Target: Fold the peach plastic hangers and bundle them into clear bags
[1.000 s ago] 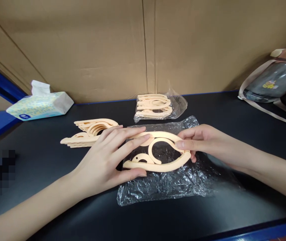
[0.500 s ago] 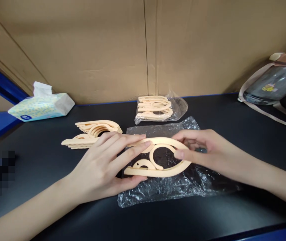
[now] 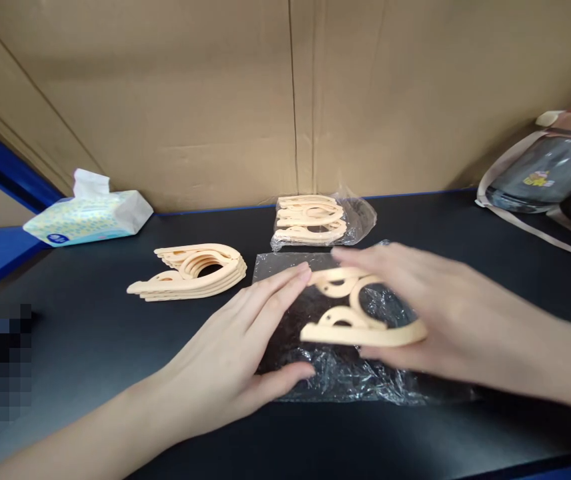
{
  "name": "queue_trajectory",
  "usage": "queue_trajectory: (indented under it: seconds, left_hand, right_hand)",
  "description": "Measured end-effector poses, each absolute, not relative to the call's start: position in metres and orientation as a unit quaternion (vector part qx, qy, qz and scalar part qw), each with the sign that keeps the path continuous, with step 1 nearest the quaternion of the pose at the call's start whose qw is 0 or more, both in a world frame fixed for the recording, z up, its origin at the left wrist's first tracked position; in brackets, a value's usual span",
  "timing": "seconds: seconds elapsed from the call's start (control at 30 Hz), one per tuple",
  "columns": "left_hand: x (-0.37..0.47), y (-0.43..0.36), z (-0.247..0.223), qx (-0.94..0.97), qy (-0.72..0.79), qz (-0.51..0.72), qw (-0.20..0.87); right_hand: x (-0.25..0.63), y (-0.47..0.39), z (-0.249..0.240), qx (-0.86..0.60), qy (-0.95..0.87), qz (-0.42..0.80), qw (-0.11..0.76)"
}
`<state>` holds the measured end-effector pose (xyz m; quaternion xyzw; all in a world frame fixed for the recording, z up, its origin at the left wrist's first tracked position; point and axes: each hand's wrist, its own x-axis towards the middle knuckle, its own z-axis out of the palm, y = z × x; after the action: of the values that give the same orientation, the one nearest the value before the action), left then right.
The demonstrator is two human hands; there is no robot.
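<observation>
A cream folding clothes hanger point(image 3: 338, 335), folded, is held at its rounded right end by my right hand point(image 3: 433, 310), which is slightly blurred. Just left of it, my left hand point(image 3: 225, 343) is open, thumb and fingers apart; its fingertips come close to the hanger's upper arm, and whether they touch I cannot tell. Beneath both hands lies a clear plastic bag point(image 3: 283, 265), flat and wrinkled. On the left, several matching folded hangers form a stack point(image 3: 205, 283). Behind, more hangers sit inside a clear bag point(image 3: 310, 220).
A tissue pack point(image 3: 95, 217) rests at the back left of the black table point(image 3: 90, 320). At the back right stands a clear bottle point(image 3: 530, 170) with a strap point(image 3: 530, 231). Brown cardboard point(image 3: 190, 100) forms the back wall.
The hanger has shifted right, away from my left hand, whose fingers no longer grip it. My right hand now wraps farther around its rounded end.
</observation>
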<state>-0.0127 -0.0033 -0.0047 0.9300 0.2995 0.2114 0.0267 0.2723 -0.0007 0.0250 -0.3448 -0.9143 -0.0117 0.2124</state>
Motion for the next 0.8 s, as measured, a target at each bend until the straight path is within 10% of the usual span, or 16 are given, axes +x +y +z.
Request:
queue_trajectory:
  seconds: [0.8]
  left_hand:
    - [-0.024,0.006,-0.019,0.929,0.323,0.129,0.127]
  right_hand:
    - [0.361,0.024,0.049,-0.56,-0.824,0.082,-0.013]
